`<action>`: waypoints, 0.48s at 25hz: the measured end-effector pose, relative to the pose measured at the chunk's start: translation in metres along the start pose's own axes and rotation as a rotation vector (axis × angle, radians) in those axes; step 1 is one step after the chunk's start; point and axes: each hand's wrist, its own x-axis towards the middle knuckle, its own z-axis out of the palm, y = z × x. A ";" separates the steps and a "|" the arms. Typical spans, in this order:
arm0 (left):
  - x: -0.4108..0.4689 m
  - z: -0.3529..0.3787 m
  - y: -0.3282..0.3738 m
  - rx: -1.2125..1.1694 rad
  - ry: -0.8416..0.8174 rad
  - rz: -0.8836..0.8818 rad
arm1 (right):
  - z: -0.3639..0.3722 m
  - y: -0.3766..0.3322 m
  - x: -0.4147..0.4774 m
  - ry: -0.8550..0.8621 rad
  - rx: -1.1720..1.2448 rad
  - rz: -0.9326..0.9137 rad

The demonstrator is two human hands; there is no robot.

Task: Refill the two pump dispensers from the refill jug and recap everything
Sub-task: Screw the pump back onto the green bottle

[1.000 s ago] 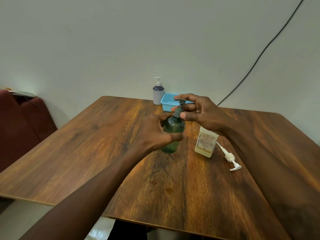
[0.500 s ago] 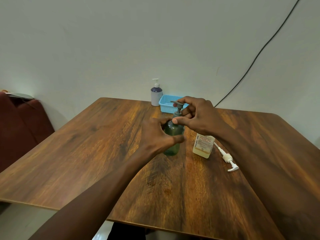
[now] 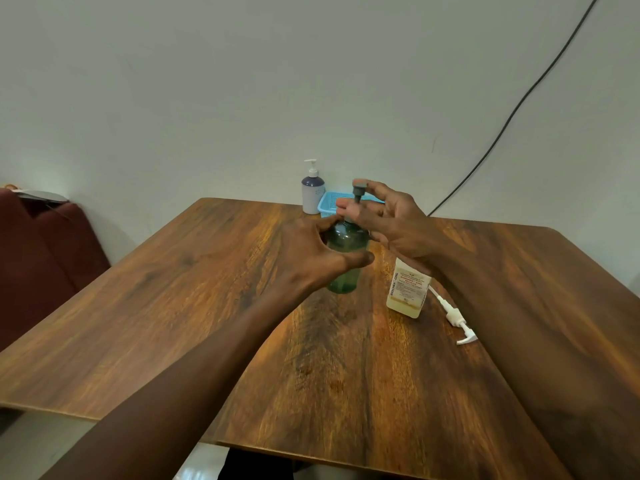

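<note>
Wooden table (image 3: 173, 306), green dispenser (image 3: 346, 244) far from edges, left hand (image 3: 311, 251) gripping it

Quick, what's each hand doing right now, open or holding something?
Left hand: closed around the green dispenser bottle.
Right hand: open, fingers spread beside the grey pump head, no grip on it.

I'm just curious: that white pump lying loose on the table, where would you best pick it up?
Probably by its thick collar, from above. The white pump lies flat on the table, so only the top is free; the collar is its widest part, while the dip tube is thin.
</note>
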 end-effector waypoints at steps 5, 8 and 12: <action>0.005 -0.002 -0.002 0.020 0.004 0.009 | 0.007 0.003 0.005 0.267 -0.066 -0.062; 0.005 -0.001 -0.004 0.031 -0.021 0.002 | 0.016 0.000 0.010 0.338 -0.176 0.006; 0.010 -0.001 -0.010 0.064 0.013 -0.010 | 0.008 -0.004 0.015 0.137 -0.011 -0.001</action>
